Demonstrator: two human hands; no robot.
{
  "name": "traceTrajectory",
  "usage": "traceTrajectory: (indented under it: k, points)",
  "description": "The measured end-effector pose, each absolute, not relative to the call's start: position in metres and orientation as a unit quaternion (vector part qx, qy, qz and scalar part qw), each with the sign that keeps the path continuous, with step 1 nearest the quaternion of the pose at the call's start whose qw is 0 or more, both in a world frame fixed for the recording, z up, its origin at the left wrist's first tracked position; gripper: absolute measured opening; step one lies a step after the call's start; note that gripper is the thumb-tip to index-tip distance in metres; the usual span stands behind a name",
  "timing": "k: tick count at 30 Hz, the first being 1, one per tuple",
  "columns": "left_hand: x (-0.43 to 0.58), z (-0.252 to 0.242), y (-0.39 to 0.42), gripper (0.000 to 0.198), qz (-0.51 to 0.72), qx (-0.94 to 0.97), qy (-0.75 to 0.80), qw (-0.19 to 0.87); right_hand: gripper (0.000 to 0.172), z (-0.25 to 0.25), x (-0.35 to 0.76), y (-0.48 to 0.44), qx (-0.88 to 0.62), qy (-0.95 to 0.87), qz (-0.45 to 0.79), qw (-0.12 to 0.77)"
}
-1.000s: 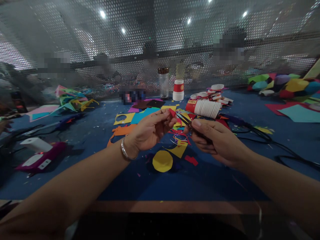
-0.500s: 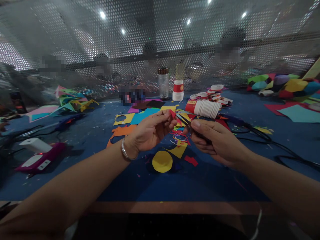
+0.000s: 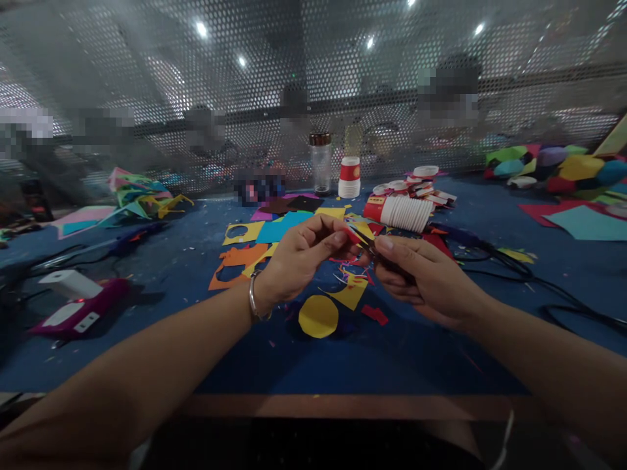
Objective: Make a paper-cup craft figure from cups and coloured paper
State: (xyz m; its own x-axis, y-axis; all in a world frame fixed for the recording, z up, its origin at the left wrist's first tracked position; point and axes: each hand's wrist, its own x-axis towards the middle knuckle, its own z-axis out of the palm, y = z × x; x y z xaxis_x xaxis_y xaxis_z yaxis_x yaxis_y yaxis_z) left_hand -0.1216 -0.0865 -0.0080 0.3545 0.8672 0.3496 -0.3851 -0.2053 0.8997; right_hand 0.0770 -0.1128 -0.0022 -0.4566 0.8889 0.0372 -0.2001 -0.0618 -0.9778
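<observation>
Between the fingertips of my left hand (image 3: 313, 254) is a small piece of red paper (image 3: 351, 236), mostly covered by the fingers. My right hand (image 3: 416, 271) is wrapped round a pair of scissors (image 3: 363, 239), whose blades point left and meet the red paper. Below the hands lies a yellow paper circle (image 3: 318, 316) on the blue table (image 3: 274, 365). Close to it are a cut yellow sheet (image 3: 353, 292) and a red paper scrap (image 3: 375, 315). Orange paper (image 3: 245, 253) with cut-outs is left of my left hand.
A stack of paper cups (image 3: 404, 213) lies behind my right hand, with a glass bottle (image 3: 321, 166) and upright cups (image 3: 349, 177) farther back. A purple power strip (image 3: 105, 307) stands left. Black cables (image 3: 519, 267) run along the right.
My left hand has turned and shifted slightly right, closer to the scissors, taking the red paper with it. The right hand stays nearly in place.
</observation>
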Motion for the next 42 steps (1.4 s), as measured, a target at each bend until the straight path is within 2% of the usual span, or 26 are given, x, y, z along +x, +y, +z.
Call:
traceTrajectory:
  k: [6,19,25,31,35,38,42]
  points:
    - [-0.120,-0.007,-0.089,0.027,0.533,0.616,0.243,0.527,0.049,-0.001,0.077,-0.114,-0.328,-0.545,0.655,0.407]
    - [-0.120,-0.007,-0.091,0.025,0.525,0.617,0.267,0.522,0.056,0.001,0.076,-0.116,-0.368,-0.541,0.644,0.398]
    - [-0.118,-0.007,-0.092,0.036,0.516,0.603,0.271,0.544,0.057,0.003,0.074,-0.117,-0.370,-0.548,0.631,0.405]
    - [-0.118,-0.006,-0.090,0.019,0.511,0.530,0.286,0.613,0.059,0.005,0.074,-0.114,-0.378,-0.530,0.603,0.461]
    - [-0.118,-0.005,-0.091,0.015,0.496,0.514,0.290,0.637,0.060,0.004,0.072,-0.112,-0.373,-0.542,0.584,0.475]
    - [-0.117,-0.005,-0.094,0.011,0.512,0.577,0.293,0.564,0.058,0.004,0.071,-0.113,-0.371,-0.550,0.585,0.467]
    - [-0.118,-0.004,-0.102,0.004,0.548,0.710,0.278,0.344,0.055,0.005,0.072,-0.114,-0.375,-0.530,0.610,0.454]
